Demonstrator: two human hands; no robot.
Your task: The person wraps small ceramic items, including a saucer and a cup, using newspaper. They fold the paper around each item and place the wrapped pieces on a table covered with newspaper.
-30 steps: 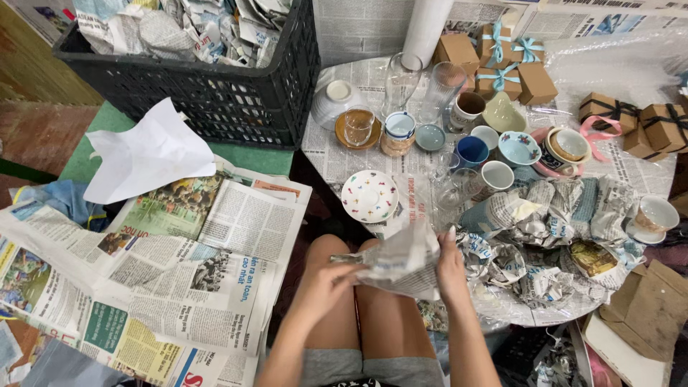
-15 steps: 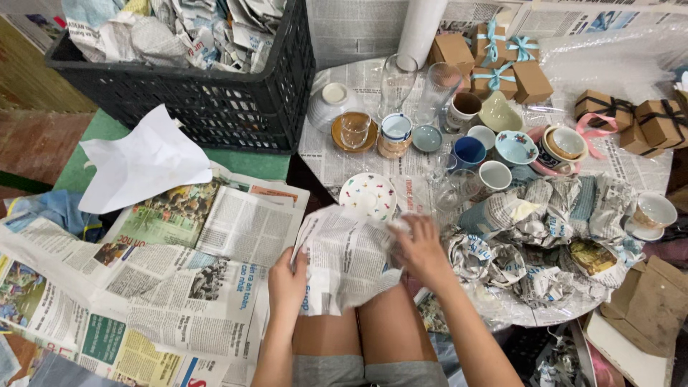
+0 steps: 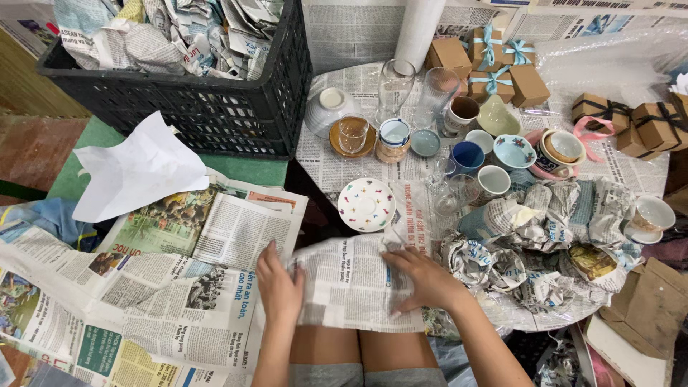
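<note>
Two bare hands press flat on a sheet of newspaper (image 3: 351, 283) across our lap, seen from above. Working from the biggest things down: spread newspapers (image 3: 143, 287) cover the floor on our left, with a loose white sheet of paper (image 3: 136, 172) lying on them. Above that stands a black plastic crate (image 3: 215, 107), filled with crumpled newsprint. On our right is a low round table (image 3: 344, 158) covered in newspaper, crowded with cups, glasses and small brown gift boxes (image 3: 502, 68) tied with ribbon. A heap of newspaper-wrapped bundles (image 3: 545, 236) sits on the table's near right side.

Next in size is the sheet we are handling. It lies roughly flat on our thighs, its long axis running left to right, and its far right corner reaches up toward the table edge. Our left hand (image 3: 278, 287) rests on the sheet's left edge, fingers together and extended, palm down, gripping nothing. Our right hand (image 3: 423, 278) lies on the sheet's right part, fingers spread apart and flat, also gripping nothing.

Just beyond the sheet, on the table's near edge, sits a white saucer (image 3: 366, 205) with small coloured specks. Near it to the right stands a clear glass (image 3: 453, 195), and behind that a blue cup (image 3: 467, 155).
</note>
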